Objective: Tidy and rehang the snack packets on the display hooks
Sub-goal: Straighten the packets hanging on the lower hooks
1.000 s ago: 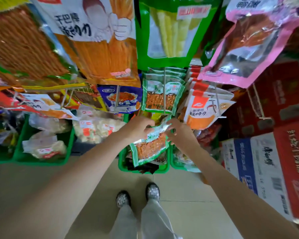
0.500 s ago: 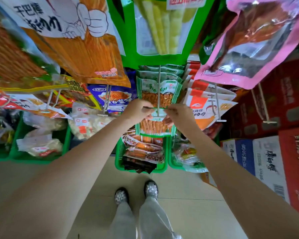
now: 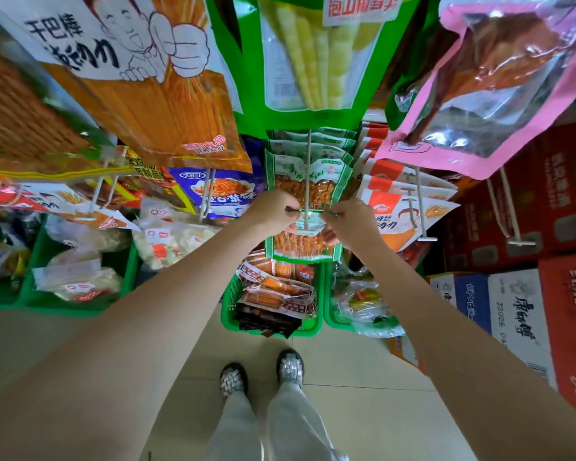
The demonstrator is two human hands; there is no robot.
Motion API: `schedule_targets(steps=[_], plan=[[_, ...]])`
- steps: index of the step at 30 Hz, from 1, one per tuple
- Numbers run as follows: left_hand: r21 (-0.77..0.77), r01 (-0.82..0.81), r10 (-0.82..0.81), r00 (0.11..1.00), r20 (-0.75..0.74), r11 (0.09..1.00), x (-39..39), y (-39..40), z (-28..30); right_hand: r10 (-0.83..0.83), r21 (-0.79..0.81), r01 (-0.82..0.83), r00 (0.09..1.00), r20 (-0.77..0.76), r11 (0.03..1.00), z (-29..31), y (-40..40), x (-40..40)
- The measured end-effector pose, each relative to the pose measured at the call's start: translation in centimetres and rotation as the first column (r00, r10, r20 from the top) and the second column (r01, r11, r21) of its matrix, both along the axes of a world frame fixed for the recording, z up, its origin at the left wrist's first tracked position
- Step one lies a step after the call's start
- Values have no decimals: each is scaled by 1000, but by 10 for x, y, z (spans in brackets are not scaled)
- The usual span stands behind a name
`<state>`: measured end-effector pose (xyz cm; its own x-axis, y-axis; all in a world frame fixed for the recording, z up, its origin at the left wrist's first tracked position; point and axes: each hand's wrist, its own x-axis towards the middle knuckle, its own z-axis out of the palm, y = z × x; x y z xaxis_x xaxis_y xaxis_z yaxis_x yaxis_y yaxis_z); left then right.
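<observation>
A small green-edged snack packet [image 3: 301, 245] with orange sticks inside hangs upright at the front tip of a white display hook [image 3: 307, 181]. My left hand [image 3: 271, 209] pinches its top left corner and my right hand [image 3: 350, 221] pinches its top right corner. The packet's top edge sits right at the hook's end bar; I cannot tell whether the hole is over the hook. Several matching green packets [image 3: 308, 174] hang further back on the same hook.
Big orange [image 3: 153, 104], green [image 3: 303, 61] and pink [image 3: 499, 78] packets hang overhead. Neighbouring hooks carry blue [image 3: 225, 191] and orange-white packets [image 3: 399, 207]. Green baskets [image 3: 228, 314] of loose snacks stand on the floor below, red cartons [image 3: 546, 201] stacked at right. My feet stand on pale tiles.
Both hands lifted the green packet from low over the basket up to the hook's tip and straightened it; over the last half second it stayed there.
</observation>
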<state>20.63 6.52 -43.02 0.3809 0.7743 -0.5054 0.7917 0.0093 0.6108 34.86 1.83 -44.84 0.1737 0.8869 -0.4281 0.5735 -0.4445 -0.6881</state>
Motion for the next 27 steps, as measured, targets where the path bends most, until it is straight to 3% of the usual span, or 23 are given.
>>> schedule_targets(steps=[3,5,8,10,12,15,17,19,21,24,27], plan=[[87,-24,27,999,-29,996,4,-3,-3,-51,-11,51,998,-24,999,-1,2,-2],[189,-101,105,994,-12,977,3,-6,-6,-160,-45,155,979,-128,987,-3,6,-3],[236,-204,197,979,54,950,-10,-9,-4,-336,-164,294,852,-402,942,2,9,-5],[263,-220,217,975,41,939,-22,-10,-2,-346,-237,254,739,-578,938,12,10,-8],[304,-226,224,974,39,926,-34,-12,2,-365,-256,260,672,-644,931,22,12,-13],[377,-226,214,974,74,898,-47,-15,12,-392,-111,389,783,-483,914,40,12,-19],[437,-222,197,975,103,872,-54,-20,24,-307,76,340,910,-280,937,61,7,-26],[509,-200,171,980,104,837,-62,-25,41,-187,194,227,961,-202,954,86,2,-43],[579,-169,159,985,69,798,-75,-29,62,-33,239,86,975,-219,967,115,-1,-70],[692,-139,123,990,73,708,-106,-29,97,225,346,-175,968,-110,922,151,5,-115],[745,-155,123,987,98,649,-156,-23,128,347,440,-284,935,-67,852,182,20,-163]])
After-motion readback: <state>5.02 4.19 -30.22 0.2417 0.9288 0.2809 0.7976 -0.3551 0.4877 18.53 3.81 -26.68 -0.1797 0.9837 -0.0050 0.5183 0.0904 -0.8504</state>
